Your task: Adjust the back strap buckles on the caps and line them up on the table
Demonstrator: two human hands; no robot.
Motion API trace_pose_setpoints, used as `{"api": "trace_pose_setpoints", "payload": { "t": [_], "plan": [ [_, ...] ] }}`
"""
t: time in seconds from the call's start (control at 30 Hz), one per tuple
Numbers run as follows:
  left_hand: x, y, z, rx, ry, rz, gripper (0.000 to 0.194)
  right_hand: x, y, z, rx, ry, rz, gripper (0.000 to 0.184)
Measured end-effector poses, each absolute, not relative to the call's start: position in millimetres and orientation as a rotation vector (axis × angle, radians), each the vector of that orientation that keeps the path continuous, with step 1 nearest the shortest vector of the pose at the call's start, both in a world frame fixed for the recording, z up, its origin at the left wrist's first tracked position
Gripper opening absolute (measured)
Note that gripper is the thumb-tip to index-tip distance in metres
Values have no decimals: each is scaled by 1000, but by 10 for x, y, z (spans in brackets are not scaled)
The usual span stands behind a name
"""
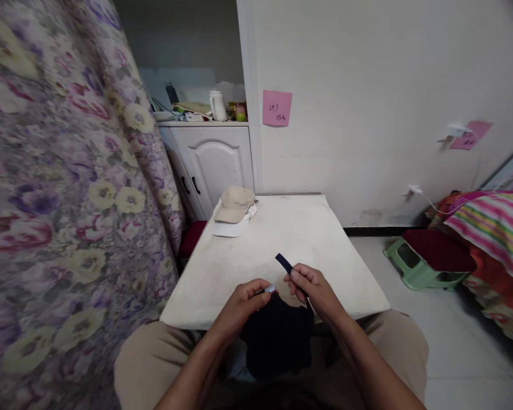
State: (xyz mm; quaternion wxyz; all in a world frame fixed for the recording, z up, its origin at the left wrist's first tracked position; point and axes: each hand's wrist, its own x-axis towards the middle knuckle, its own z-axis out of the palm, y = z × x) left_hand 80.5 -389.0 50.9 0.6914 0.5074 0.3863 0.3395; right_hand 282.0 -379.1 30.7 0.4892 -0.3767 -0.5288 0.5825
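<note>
A black cap [279,339] hangs at the table's near edge, between my knees. My left hand [251,297] is closed in a pinch on a small silvery buckle [270,288] at the cap's edge. In my right hand [308,285] is a dark strap [284,263], gripped between thumb and fingers, its free end pointing up and to the left. The strap's end is apart from the buckle. Part of the cap lies in shadow below the table edge, so its underside is hidden.
On the white table [316,233], a beige cap [236,204] rests on a white cap [231,229] at the far left. A floral curtain [77,199] hangs close on the left. To the right stands a green stool [410,265] beside a bed [500,228].
</note>
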Motion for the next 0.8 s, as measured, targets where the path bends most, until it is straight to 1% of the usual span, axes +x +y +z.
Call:
{"api": "trace_pose_setpoints", "payload": {
  "t": [0.1,0.2,0.3,0.43,0.67,0.8],
  "plan": [
    [779,-3880,518,1106,851,751,30,2901,-3776,328,-887,-1320,1404,29],
    [754,-3862,510,1147,867,740,32,2949,-3786,371,-918,-1370,1394,31],
    [736,-3860,509,1189,858,734,31,2961,-3817,432,-985,-1476,1345,34],
    [731,-3880,527,1175,837,723,29,2944,-3851,506,-1010,-1610,1286,31],
    [718,-3871,509,1126,827,757,29,2919,-3856,535,-1051,-1678,1310,24],
    [694,-3855,468,1134,820,779,26,2910,-3855,522,-1042,-1672,1331,24]
  ]
}}
